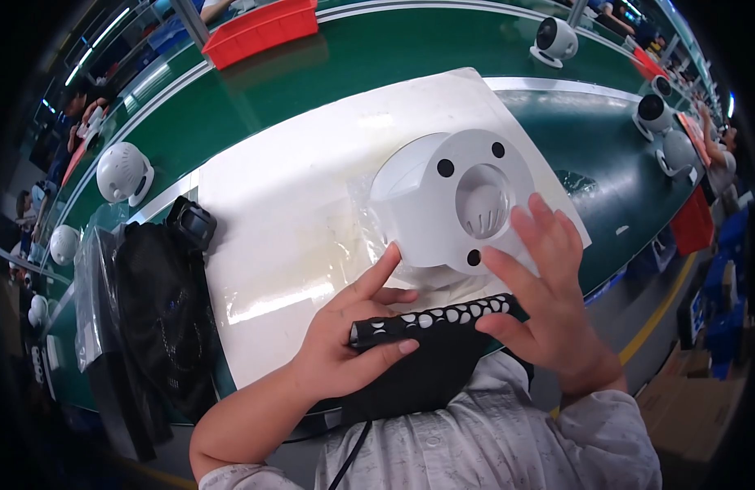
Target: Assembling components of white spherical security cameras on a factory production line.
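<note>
A white round-bodied appliance (410, 204) lies with its underside up on a white board, clear plastic film beneath it. Its oval base has a round recess and black round pads (446, 168) near the edge. My left hand (345, 331) pinches a black strip of stick-on pads with rows of white circles (443, 317). Its index finger reaches out to the appliance's side. My right hand (549, 286) has its fingers spread above the base. The index fingertip is beside the lowest pad, and the thumb is close to the strip; I cannot tell whether they touch.
The white board (271, 212) lies on a green bench by a green conveyor (410, 49). On the left are a black mesh bag (169, 318) and a black device (192, 223). Similar appliances (124, 172) stand along the line. A red bin (263, 31) is beyond; people work nearby.
</note>
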`<state>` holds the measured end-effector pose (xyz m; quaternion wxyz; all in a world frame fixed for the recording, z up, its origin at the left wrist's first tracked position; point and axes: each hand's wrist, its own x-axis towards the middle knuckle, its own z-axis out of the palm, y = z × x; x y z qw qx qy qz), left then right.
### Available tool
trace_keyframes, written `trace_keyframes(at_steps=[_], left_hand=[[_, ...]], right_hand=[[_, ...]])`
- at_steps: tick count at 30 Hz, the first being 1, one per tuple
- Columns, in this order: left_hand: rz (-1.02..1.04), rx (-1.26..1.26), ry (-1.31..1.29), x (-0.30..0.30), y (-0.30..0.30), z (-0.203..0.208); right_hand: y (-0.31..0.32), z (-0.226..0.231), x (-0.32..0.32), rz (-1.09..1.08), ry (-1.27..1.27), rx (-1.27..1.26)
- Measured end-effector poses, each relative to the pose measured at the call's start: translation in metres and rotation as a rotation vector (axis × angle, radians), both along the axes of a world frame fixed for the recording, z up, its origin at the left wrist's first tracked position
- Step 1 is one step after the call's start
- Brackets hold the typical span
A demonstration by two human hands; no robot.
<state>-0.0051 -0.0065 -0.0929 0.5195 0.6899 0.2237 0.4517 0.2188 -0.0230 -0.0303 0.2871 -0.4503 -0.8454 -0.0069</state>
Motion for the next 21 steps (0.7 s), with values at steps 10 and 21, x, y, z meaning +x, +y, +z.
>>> trace_keyframes(at_steps=[10, 21], left_hand=[[0.096, 0.119, 0.064, 0.005, -0.004, 0.002], [0.123, 0.248, 0.184, 0.002, -0.006, 0.008]], right_hand=[[0.000, 0.009, -0.021, 0.104, 0.006, 0.122], [-0.009, -0.016, -0.040, 0.126, 0.039, 0.166]])
